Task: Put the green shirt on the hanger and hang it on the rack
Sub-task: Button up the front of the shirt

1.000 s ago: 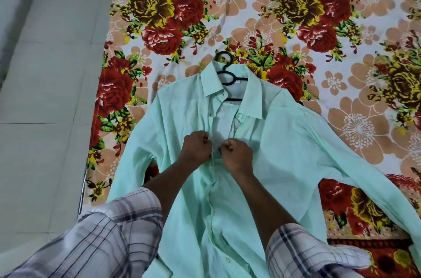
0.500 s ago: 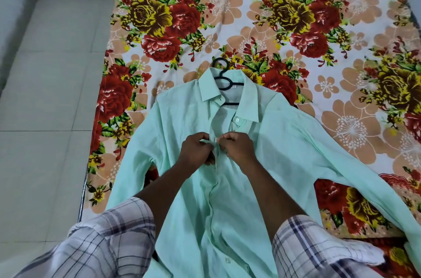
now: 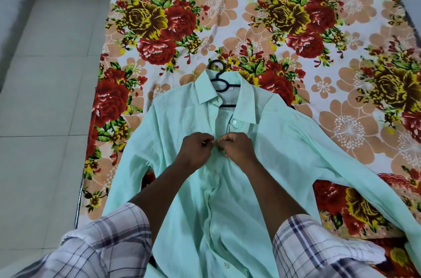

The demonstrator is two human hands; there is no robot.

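Both the left hand (image 3: 195,152) and the right hand (image 3: 239,149) pinch the front edges of the green shirt (image 3: 287,145) with curled fingers, just under the collar (image 3: 206,89). The shirt lies flat on the flowery bed (image 3: 246,13) (the black hanger (image 3: 220,79) sits inside its neck, hook poking out).

Pretty bright, soft even light, barely any shadows, sharp throughout; wide-angle lens bends edges far from hands (image 3: 218,150).

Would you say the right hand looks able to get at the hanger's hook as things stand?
Probably yes: the hook lies uncovered past the collar, but the right hand is busy pinching the front of the shirt.
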